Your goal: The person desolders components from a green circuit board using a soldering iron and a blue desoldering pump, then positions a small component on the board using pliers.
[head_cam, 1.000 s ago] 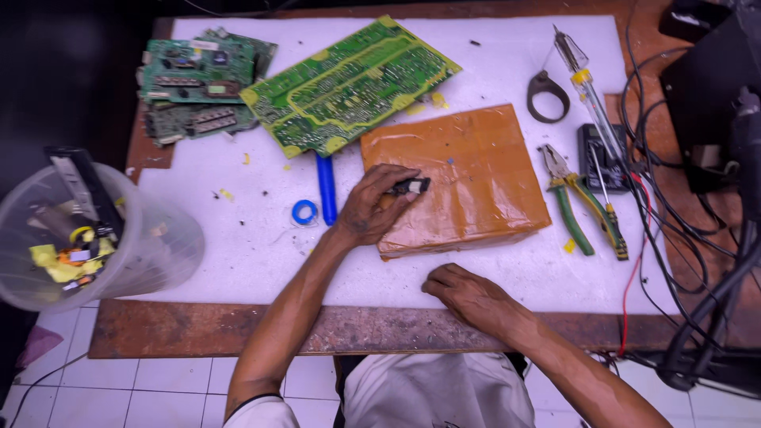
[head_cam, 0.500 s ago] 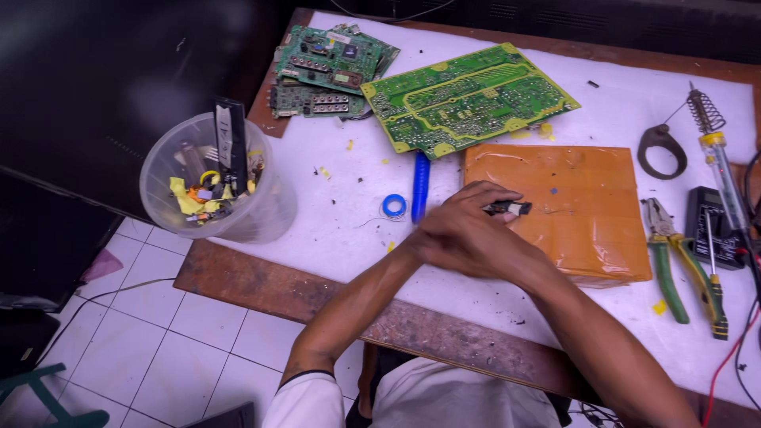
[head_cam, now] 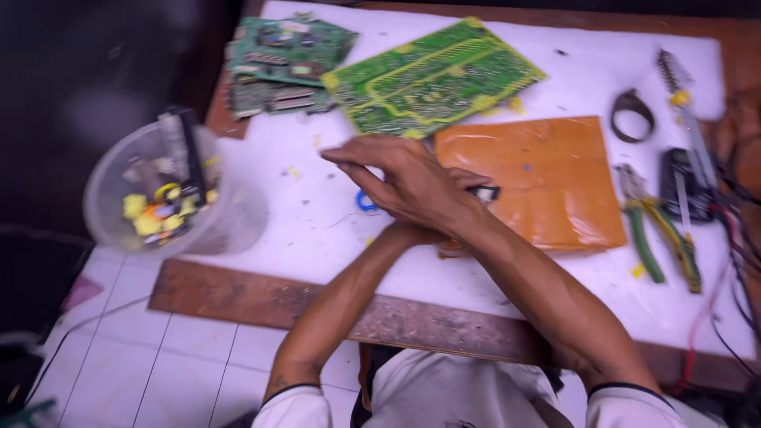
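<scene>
Over the white table [head_cam: 317, 238], two hands cross.
Right hand [head_cam: 404, 182] reaches flat, fingers apart; left hand [head_cam: 464, 186] pinches a small black part [head_cam: 483, 192].

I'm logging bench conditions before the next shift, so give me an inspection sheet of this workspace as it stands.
Surface: white sheet over a wooden bench, flecked with small yellow bits.
Job's things: small black part on the orange pad, at the crossed hands.
Clutter: large green circuit board, two smaller boards, blue ring, pliers, soldering iron, clear tub of yellow parts off the bench's left edge.
Fingers: right hand crosses above the left; left hand mostly hidden beneath.
Cables: red and black wires at the right edge.
Surroundings: white tiled floor.
</scene>
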